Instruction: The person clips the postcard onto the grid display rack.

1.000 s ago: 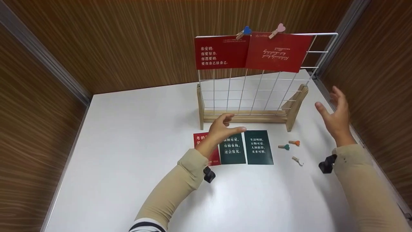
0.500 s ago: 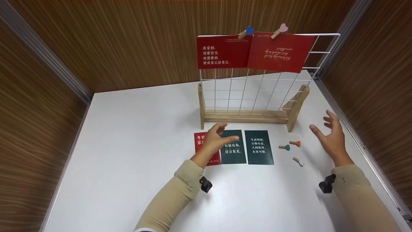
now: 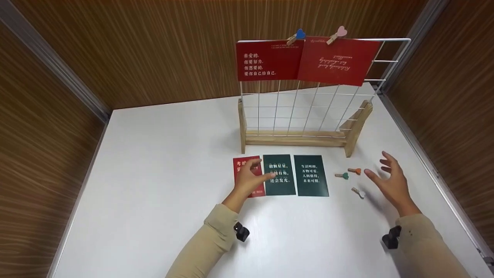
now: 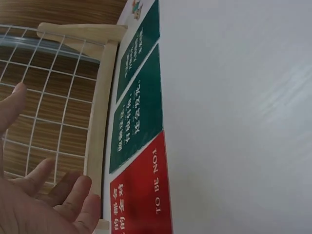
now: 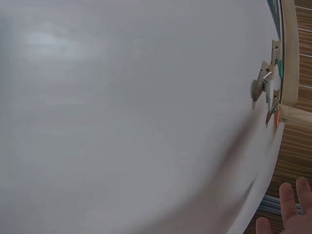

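Observation:
My left hand (image 3: 247,178) hovers over a red card (image 3: 257,192) on the table, its thumb and fingers spread apart and holding nothing. Beside that card lie a middle green card (image 3: 278,189) and a right green card (image 3: 312,189). My right hand (image 3: 393,186) hangs empty to the right of three small clothespins: an orange one (image 3: 354,171), a teal one (image 3: 342,175) and a white one (image 3: 358,192). Up on the white wire grid (image 3: 305,108), a blue heart clothespin (image 3: 296,36) and a pink heart clothespin (image 3: 337,34) clip two red cards (image 3: 270,63) along the top bar.
A wooden stand (image 3: 295,139) holds the grid upright behind the loose cards. Wood-grain panels (image 3: 162,50) enclose the white table (image 3: 154,162) at the back and sides. In the right wrist view the clothespins (image 5: 269,85) sit near the stand's foot.
Both hands have come down and back toward me, away from the grid. More of the middle green card now shows. Cards and clothespins stay where they were.

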The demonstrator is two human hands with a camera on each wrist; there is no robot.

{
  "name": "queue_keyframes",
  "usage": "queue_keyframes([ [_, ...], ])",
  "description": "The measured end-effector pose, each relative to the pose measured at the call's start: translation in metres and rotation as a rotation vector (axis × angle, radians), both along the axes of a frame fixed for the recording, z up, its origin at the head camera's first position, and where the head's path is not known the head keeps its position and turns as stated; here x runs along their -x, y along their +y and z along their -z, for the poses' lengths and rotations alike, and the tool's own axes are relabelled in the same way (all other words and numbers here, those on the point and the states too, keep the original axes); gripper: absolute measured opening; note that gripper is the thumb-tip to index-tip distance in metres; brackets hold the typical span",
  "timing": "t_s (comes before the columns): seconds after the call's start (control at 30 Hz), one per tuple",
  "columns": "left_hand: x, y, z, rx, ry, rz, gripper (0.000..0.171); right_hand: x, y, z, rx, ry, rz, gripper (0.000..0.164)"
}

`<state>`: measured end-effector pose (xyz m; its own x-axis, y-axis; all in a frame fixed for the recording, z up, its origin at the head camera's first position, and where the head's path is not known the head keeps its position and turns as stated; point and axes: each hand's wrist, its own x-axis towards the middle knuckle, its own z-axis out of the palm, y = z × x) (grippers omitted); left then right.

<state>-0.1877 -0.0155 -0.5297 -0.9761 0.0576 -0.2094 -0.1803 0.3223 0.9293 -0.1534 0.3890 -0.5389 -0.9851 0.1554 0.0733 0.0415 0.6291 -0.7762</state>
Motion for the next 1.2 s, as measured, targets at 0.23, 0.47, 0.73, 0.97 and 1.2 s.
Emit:
queue_keyframes([
  [0.23, -0.007, -0.010, 0.012, 0.001, -0.046, -0.063, 0.071, -0.011, -0.002, 0.011, -0.044, -0.044, -0.027, 0.085],
  [0.47, -0.009, -0.022, 0.026, 0.041, -0.029, -0.116, 0.067, -0.018, -0.004, 0.020, -0.089, -0.072, -0.042, 0.082],
  [0.73, -0.014, -0.033, 0.034, 0.075, -0.023, -0.178, 0.063, -0.022, -0.005, 0.022, -0.144, -0.110, -0.045, 0.077],
  [0.97, -0.016, -0.040, 0.040, 0.130, -0.035, -0.218, 0.062, -0.025, -0.004, 0.024, -0.172, -0.120, -0.049, 0.070],
  [1.2, -0.020, -0.045, 0.044, 0.263, 0.000, -0.262, 0.061, -0.025, -0.005, 0.027, -0.179, -0.129, -0.067, 0.069],
])
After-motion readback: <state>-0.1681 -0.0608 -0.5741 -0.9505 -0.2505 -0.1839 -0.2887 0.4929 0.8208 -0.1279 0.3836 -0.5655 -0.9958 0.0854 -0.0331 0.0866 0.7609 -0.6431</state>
